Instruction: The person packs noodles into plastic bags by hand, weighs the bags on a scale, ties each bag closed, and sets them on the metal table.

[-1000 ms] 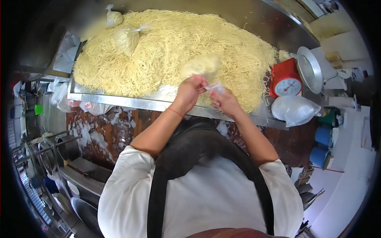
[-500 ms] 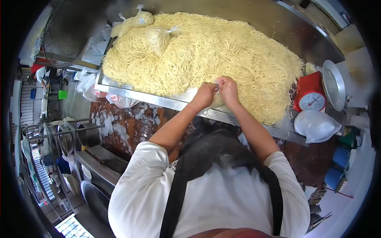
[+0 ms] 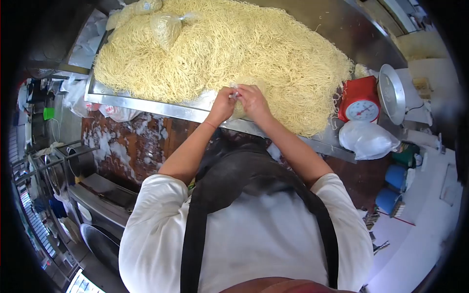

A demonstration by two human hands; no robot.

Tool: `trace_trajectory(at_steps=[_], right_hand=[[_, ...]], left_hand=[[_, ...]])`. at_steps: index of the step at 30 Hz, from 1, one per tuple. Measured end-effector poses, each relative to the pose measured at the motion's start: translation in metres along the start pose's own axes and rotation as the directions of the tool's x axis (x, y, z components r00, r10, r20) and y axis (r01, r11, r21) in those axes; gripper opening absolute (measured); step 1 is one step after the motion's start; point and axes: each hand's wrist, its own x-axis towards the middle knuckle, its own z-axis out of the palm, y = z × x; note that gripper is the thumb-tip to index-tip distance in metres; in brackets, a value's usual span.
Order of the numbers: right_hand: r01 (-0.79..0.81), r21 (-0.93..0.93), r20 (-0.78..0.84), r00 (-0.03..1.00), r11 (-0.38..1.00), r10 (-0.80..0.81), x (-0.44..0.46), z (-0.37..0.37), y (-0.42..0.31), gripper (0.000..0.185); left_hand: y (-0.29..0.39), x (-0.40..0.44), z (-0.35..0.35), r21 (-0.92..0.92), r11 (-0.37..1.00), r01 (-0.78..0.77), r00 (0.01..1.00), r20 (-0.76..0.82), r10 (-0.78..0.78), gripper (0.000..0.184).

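1. Before the apron (image 3: 234, 171), the left hand (image 3: 223, 103) and right hand (image 3: 254, 101) pinch a clear bag's neck (image 3: 234, 87), fingertips meeting, probably to keep it gathered
2. Beneath and just beyond, its body sits at the noodle heap's (image 3: 215, 49) near side, which seems to bear its weight
3. Rightward, a red scale (image 3: 360, 100) faces the person, likely for easy reading
4. Farther left, a tied bag (image 3: 166, 30) rests on the heap
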Motion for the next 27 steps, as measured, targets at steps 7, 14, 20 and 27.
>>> trace_trajectory(at_steps=[7, 14, 20, 27], right_hand=[[-0.175, 0.043, 0.177, 0.970, 0.984, 0.165, 0.013, -0.008, -0.003, 0.016], [-0.623, 0.130, 0.429, 0.737, 0.771, 0.523, 0.023, -0.008, 0.013, 0.024], [-0.673, 0.123, 0.656, 0.607, 0.729, 0.450, 0.019, -0.034, 0.041, 0.019], [-0.382, 0.215, 0.235, 0.913, 0.899, 0.332, -0.036, -0.037, 0.019, 0.017]], left_hand=[[0.034, 0.000, -0.003, -0.093, 0.989, 0.115, 0.990, -0.067, -0.122, 0.029], [0.040, 0.008, 0.000, -0.069, 0.998, -0.012, 1.000, -0.009, 0.012, 0.041], [0.051, 0.012, 0.016, -0.122, 0.992, 0.027, 0.996, 0.085, -0.017, 0.037], [0.059, 0.010, 0.022, -0.011, 0.995, -0.098, 0.988, 0.120, 0.099, 0.017]])
